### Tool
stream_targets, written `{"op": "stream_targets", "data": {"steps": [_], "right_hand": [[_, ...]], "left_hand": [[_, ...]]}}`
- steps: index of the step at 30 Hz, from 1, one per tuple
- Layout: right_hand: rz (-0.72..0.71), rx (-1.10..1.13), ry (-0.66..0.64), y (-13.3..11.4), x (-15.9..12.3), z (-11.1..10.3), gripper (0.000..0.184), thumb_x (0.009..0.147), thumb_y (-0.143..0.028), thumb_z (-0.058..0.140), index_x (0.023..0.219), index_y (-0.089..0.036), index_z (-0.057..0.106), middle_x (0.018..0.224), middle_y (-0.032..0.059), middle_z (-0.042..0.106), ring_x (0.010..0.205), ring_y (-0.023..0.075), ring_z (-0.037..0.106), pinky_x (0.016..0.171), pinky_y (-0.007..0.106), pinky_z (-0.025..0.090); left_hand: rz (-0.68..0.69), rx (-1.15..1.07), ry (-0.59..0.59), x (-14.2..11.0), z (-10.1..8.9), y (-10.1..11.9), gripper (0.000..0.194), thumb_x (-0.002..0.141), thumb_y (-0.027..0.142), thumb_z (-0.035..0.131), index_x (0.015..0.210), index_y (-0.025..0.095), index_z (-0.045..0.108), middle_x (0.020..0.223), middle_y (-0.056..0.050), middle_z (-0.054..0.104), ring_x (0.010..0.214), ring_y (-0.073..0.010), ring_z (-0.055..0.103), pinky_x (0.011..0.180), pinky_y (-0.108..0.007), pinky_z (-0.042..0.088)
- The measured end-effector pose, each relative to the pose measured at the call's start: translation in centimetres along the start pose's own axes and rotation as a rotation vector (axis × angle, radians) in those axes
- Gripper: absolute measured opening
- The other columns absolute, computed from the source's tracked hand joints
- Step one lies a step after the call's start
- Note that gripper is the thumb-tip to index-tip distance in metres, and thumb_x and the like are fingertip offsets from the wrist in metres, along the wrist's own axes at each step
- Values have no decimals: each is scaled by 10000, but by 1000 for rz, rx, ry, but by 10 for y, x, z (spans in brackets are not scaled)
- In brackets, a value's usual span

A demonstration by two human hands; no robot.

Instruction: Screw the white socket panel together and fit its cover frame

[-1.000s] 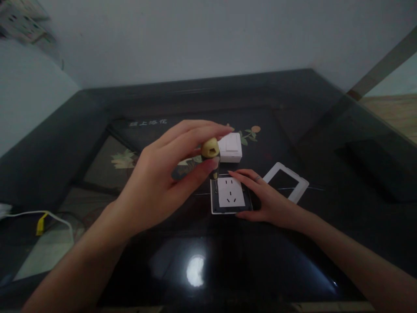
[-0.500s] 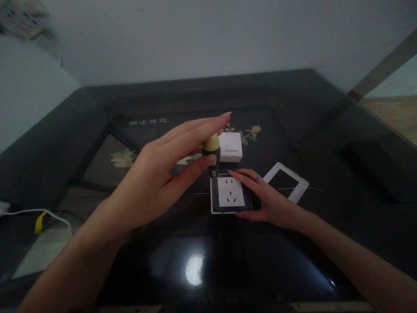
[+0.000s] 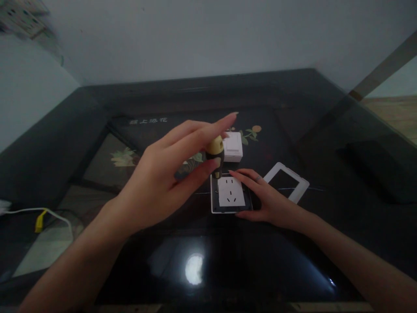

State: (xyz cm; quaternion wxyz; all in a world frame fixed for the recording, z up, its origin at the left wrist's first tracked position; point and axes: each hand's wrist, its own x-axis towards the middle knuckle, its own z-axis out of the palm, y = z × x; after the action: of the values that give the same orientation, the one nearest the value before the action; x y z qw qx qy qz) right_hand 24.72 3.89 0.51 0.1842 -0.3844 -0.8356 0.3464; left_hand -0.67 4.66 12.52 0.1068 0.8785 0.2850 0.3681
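Between the thumb and fingers of my left hand (image 3: pixel 172 169) is a screwdriver (image 3: pixel 215 152) with a yellow and black handle. It stands over the left side of a wall socket (image 3: pixel 231 191); its shaft and tip are mostly hidden behind the handle. The socket has a white five-hole face in a dark frame with a white edge, and lies face up on the table. My right hand (image 3: pixel 265 198) grips the socket's right side, fingers on the top edge and thumb at the lower edge. To the right, a white cover frame (image 3: pixel 297 191) lies partly behind my right hand.
A white switch box (image 3: pixel 233 147) stands just behind the socket. The glossy dark table (image 3: pixel 247 261) carries printed flowers and characters. At the left lie a white cable (image 3: pixel 29 211) with a yellow tag (image 3: pixel 40 221); a dark flat object (image 3: pixel 381 169) is at the right.
My left hand and the screwdriver handle have shifted slightly right, and the handle now tilts more toward the camera, hiding its shaft. My right hand and the socket stay put.
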Motion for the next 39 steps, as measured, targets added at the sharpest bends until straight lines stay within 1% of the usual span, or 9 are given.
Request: {"op": "stream_targets", "data": {"steps": [3, 9, 17, 23, 26, 29, 31, 35, 39], "right_hand": [[2, 7, -2, -1, 0, -1, 898, 776, -341, 743, 1529, -309, 255, 1508, 132, 316, 1392, 350, 371, 1129, 557, 366], [13, 0, -14, -3, 1, -1, 904, 768, -337, 750, 1525, -283, 259, 1482, 142, 329, 1369, 342, 393, 1123, 550, 375], [26, 2, -24, -3, 0, -2, 900, 778, -330, 742, 1528, -289, 245, 1504, 136, 307, 1396, 330, 357, 1146, 541, 343], [21, 1, -24, -1, 0, -2, 915, 768, -330, 747, 1530, -303, 240, 1503, 132, 309, 1384, 338, 367, 1134, 552, 356], [19, 5, -25, -1, -1, -1, 909, 774, -329, 743, 1530, -303, 239, 1496, 133, 316, 1379, 340, 369, 1130, 556, 359], [18, 6, -22, -2, -1, -2, 898, 783, -330, 738, 1530, -306, 240, 1495, 130, 317, 1386, 336, 362, 1136, 551, 351], [21, 2, -24, -3, -1, -2, 901, 783, -332, 739, 1530, -311, 235, 1500, 128, 311, 1385, 336, 366, 1135, 553, 351], [33, 3, -36, -4, 0, -4, 904, 787, -337, 734, 1534, -326, 225, 1501, 122, 309, 1385, 339, 368, 1127, 560, 357], [21, -7, -30, -5, 0, -4, 919, 783, -323, 731, 1541, -334, 211, 1495, 129, 312, 1379, 356, 375, 1114, 580, 364]], "left_hand": [[-120, -124, -48, -2, -1, 1, 528, 954, 126, 517, 1458, 264, 433, 1336, -61, 626, 1167, -227, 644, 1019, -415, 537], [-20, 112, 187, -4, 10, -2, 327, 852, 228, 739, 1159, 276, 635, 1037, 5, 743, 914, -179, 718, 860, -300, 579], [-132, -126, -67, -3, -5, 1, 472, 952, 159, 535, 1407, 279, 485, 1359, -19, 625, 1171, -227, 651, 1016, -391, 548], [-75, 145, 217, -3, 9, 0, 289, 854, 248, 737, 1122, 281, 635, 1032, 13, 733, 919, -192, 698, 861, -313, 562], [-119, 55, 145, -3, 7, 1, 239, 912, 271, 658, 1149, 291, 628, 1098, 6, 718, 980, -198, 691, 904, -320, 558], [-185, -117, 32, -3, 1, 2, 347, 947, 200, 568, 1277, 308, 584, 1295, 14, 654, 1145, -204, 649, 987, -326, 544], [-191, -132, 21, -3, -2, 1, 408, 931, 164, 578, 1311, 311, 576, 1309, 21, 651, 1114, -194, 665, 961, -308, 560], [-93, 51, 144, -1, 0, -3, 365, 859, 181, 707, 1205, 282, 650, 1122, 1, 723, 936, -182, 694, 869, -292, 575], [-4, 137, 200, 2, 2, -1, 261, 838, 217, 739, 1093, 249, 693, 1005, -32, 703, 933, -209, 682, 822, -307, 577]]}}
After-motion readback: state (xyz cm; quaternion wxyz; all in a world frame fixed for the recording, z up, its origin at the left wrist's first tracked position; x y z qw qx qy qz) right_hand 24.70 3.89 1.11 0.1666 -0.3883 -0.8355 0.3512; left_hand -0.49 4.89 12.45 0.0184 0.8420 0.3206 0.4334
